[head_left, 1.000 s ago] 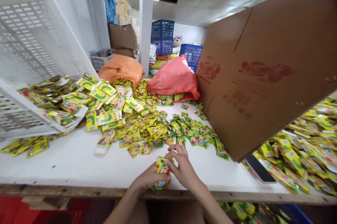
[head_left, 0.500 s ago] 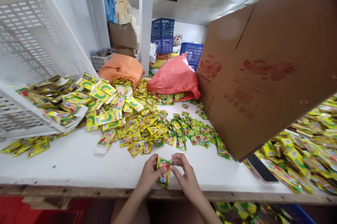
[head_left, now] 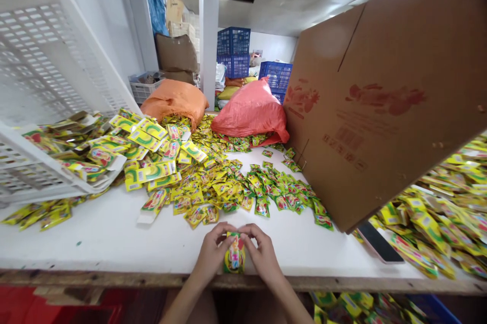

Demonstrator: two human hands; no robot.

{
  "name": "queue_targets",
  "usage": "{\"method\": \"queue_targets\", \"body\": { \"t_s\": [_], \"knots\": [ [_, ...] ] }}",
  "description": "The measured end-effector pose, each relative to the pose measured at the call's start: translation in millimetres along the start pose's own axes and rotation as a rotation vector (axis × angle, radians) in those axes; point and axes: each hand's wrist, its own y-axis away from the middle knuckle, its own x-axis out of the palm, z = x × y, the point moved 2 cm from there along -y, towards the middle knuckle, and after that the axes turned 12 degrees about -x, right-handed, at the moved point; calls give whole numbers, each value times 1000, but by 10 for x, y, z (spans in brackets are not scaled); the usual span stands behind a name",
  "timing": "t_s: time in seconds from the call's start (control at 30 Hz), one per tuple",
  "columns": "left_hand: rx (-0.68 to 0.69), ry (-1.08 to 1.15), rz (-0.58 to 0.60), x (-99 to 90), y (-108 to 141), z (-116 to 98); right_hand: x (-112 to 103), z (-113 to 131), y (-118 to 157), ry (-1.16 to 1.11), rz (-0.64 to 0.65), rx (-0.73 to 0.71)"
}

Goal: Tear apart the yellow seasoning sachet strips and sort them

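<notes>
Near the table's front edge, a small yellow and green printed carton [head_left: 235, 255] stands between my two hands. My left hand [head_left: 213, 249] grips its left side, thumb on the front and fingers bent over the top. From the right, my right hand [head_left: 259, 249] pinches it the same way near the upper end. Fingers of both hands meet at the carton's top, so that end is partly hidden. Just beyond lie loose yellow sachets [head_left: 224, 184] and green sachets [head_left: 281, 189]. Flat yellow cartons [head_left: 150, 169] are heaped to the left.
A white plastic basket [head_left: 81, 182] lies tipped at left, spilling cartons. A large cardboard box [head_left: 365, 162] leans at right, beside a phone [head_left: 380, 243] and piled cartons [head_left: 426, 222]. An orange sack [head_left: 177, 98] and a red sack [head_left: 253, 111] lie at the back.
Both hands have closed in at the carton's top; the right fingers, raised and apart before, now press on it. The carton has turned to face me more squarely.
</notes>
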Motion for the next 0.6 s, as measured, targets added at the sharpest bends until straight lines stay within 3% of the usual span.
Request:
{"method": "queue_targets", "body": {
  "t_s": [0.1, 0.27, 0.6],
  "knots": [
    [12, 79, -16, 7, 35, -24, 7, -20, 15, -12, -79, 28],
    [40, -90, -37, -2, 97, -118, -18, 123, 7, -24, 38, -44],
    [-5, -163, -149, 14, 75, -174, -17, 161, -70, 113, 16, 18]
  ]
}}
